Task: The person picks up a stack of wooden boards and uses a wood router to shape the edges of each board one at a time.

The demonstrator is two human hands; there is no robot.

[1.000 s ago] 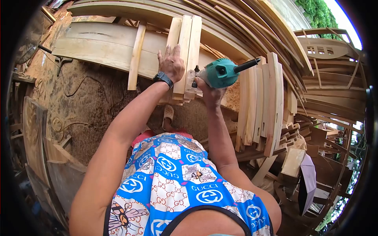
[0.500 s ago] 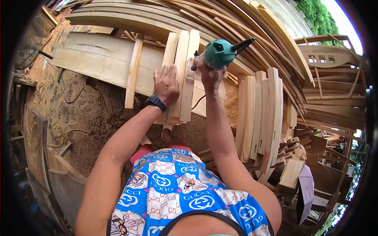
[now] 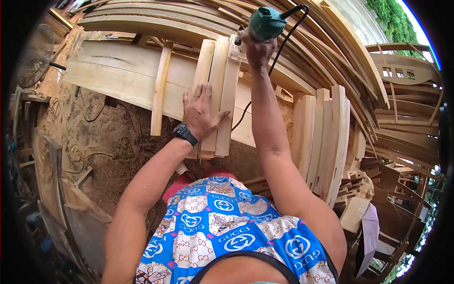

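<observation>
My left hand (image 3: 202,112) lies spread on a few pale wooden pieces (image 3: 218,71) set side by side, its thumb reaching across toward the right-hand piece. A dark watch is on that wrist. My right hand (image 3: 259,47) is wrapped round a green power tool (image 3: 267,23) with a black cord (image 3: 283,40). The tool's clear base (image 3: 238,53) rests at the far end of the rightmost piece. Where the tool meets the wood is partly hidden by the tool and my hand.
Wide boards (image 3: 118,71) lie under the pieces, with a narrow strip (image 3: 161,90) across them. Long curved planks (image 3: 156,27) are stacked beyond. More timbers (image 3: 326,137) stand at the right. A fan (image 3: 37,56) is at the far left.
My right hand and the green tool have moved away from me, to the far end of the wood. My left thumb has spread out to the right.
</observation>
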